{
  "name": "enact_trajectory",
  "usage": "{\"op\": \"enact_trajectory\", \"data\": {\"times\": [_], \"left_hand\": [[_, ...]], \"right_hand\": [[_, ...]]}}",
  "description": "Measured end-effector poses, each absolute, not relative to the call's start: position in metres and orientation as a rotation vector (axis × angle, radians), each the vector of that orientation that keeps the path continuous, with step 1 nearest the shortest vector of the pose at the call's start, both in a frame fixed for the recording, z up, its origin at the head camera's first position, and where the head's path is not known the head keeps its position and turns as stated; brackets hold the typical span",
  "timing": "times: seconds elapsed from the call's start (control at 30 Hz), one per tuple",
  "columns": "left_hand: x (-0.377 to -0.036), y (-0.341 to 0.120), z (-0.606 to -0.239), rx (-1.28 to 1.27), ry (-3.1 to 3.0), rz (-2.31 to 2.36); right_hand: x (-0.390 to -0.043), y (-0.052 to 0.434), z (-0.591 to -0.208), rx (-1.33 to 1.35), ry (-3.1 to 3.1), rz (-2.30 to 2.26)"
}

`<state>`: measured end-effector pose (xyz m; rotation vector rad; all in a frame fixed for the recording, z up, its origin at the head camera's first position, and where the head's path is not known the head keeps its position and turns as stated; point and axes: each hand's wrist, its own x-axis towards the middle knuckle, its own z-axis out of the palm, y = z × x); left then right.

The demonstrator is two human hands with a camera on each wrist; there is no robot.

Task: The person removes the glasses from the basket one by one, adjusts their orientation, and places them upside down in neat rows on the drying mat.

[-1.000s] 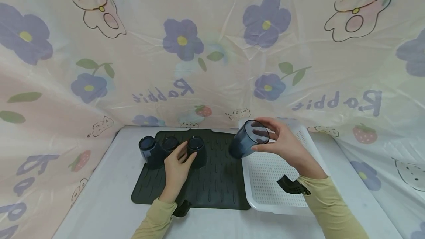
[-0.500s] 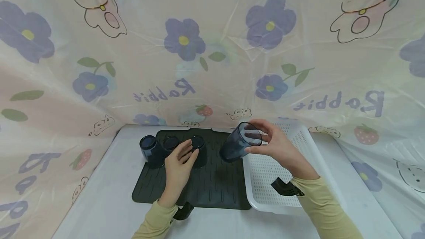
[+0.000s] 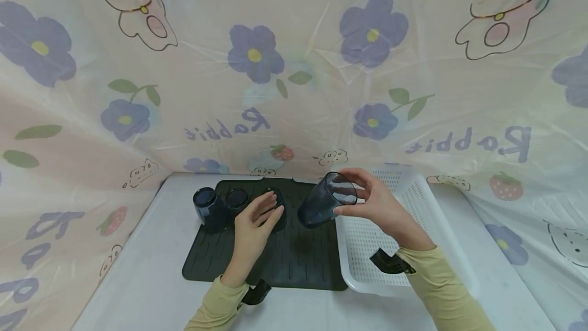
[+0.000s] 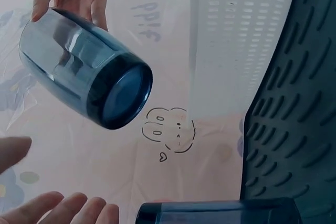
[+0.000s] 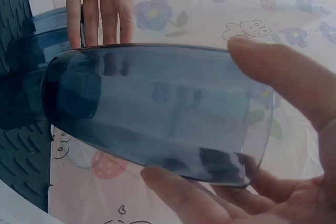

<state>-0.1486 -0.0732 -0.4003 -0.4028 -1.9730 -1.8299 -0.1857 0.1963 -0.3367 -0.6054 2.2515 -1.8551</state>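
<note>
In the head view my right hand [image 3: 376, 208] grips a blue-tinted drinking glass [image 3: 317, 204] near its rim, thumb on one side and fingers on the other. The glass tilts, its rim up to the right and its thick base down to the left, raised over the dark drying mat [image 3: 303, 269]. My left hand [image 3: 252, 234] hovers with relaxed, parted fingers in front of another glass [image 3: 281, 222] standing upside down, partly hidden by it. Two more upturned glasses stand to the left, a nearer one [image 3: 211, 213] and a half-hidden one [image 3: 237, 199]. The left wrist view shows the held glass's base [image 4: 126, 95].
A white perforated basket [image 3: 346, 264] sits right of the mat, under my right forearm. Both lie on a white-covered table [image 3: 142, 269]. A patterned plastic curtain [image 3: 303, 111] rises directly behind and at both sides.
My right hand has carried the glass left and slightly down, from the basket's edge to over the mat. My left hand has shifted a little right, its fingers drawing off the third glass.
</note>
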Motion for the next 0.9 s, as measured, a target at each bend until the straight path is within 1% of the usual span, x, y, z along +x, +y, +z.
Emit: {"op": "enact_trajectory", "data": {"times": [0.27,0.5,0.67,0.9], "left_hand": [[-0.154,-0.069,-0.407,-0.46,-1.985,-2.032],[-0.17,-0.066,-0.434,-0.509,-1.987,-2.173],[-0.174,-0.064,-0.436,-0.497,-2.044,-2.217],[-0.177,-0.06,-0.437,-0.562,-1.997,-2.335]], "right_hand": [[-0.183,0.189,-0.34,-0.62,2.243,-1.875],[-0.183,0.185,-0.343,-0.641,2.159,-1.927],[-0.183,0.182,-0.342,-0.63,2.139,-1.942],[-0.184,0.178,-0.342,-0.622,2.095,-1.978]]}}
